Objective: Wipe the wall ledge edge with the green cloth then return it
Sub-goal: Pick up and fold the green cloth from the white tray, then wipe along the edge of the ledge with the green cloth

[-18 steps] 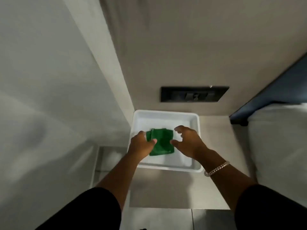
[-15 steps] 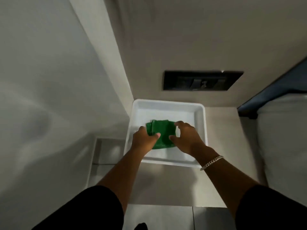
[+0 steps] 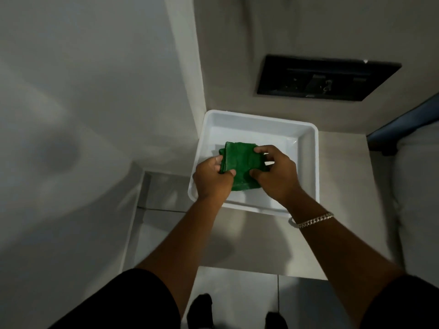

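A folded green cloth (image 3: 240,160) lies in a white rectangular tray (image 3: 306,148) on a beige ledge surface (image 3: 342,176). My left hand (image 3: 211,179) grips the cloth's left edge, thumb on top. My right hand (image 3: 278,174) pinches the cloth's right side with thumb and fingers. Both hands cover the cloth's near half. A chain bracelet sits on my right wrist.
A white wall corner edge (image 3: 187,74) runs down to the tray's left side. A black recessed panel (image 3: 325,78) is set in the beige wall behind the tray. A white mattress (image 3: 418,191) borders the right. Tiled floor (image 3: 232,295) and my feet lie below.
Both hands have closed in on the green cloth; the right hand, earlier hovering open beside it, now pinches it. The view has shifted closer to the tray.
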Motion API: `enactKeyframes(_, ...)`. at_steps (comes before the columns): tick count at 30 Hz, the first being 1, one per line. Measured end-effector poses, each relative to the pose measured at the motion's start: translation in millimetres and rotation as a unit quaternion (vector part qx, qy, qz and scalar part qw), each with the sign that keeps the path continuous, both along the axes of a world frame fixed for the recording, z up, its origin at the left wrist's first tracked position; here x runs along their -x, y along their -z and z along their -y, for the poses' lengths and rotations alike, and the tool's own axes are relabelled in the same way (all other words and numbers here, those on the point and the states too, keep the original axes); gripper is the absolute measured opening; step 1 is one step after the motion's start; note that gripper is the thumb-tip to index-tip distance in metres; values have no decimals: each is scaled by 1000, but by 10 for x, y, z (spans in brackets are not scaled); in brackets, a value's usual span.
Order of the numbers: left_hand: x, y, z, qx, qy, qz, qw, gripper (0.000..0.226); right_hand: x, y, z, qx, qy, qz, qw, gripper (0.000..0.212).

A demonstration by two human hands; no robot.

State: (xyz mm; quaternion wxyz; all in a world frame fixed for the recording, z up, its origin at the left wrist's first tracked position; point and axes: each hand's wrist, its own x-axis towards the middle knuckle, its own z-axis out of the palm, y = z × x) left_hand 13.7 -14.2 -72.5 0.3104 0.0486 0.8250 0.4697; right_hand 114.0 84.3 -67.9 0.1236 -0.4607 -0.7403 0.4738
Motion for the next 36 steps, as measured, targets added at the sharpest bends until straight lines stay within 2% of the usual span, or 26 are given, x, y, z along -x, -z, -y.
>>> enactKeyframes(5,-156,-535,405,-56,-20,-18,998,48,-182,-474,360,-2,-7,-50,999,49)
enactKeyframes(11,-651,-980,1316,-38,-100,-21,994,45,-509,-944,1095,6,-103,-49,993,50)
enactKeyframes(17,-1236,-849,2486,-13,-193,-1,981,44,-781,-730,2036,38,-224,-19,974,49)
enactKeyframes(24,-1757,162,3875,46,-287,28,957,48,-932,347,3341,67,-356,20,932,49)
enactKeyframes(30,-2088,1552,4839,70,-346,19,935,47,-947,1773,4279,87,-448,26,889,50)
enactKeyframes(36,-2156,2781,5429,87,-394,-12,915,34,-824,3154,4973,66,-507,24,859,51)
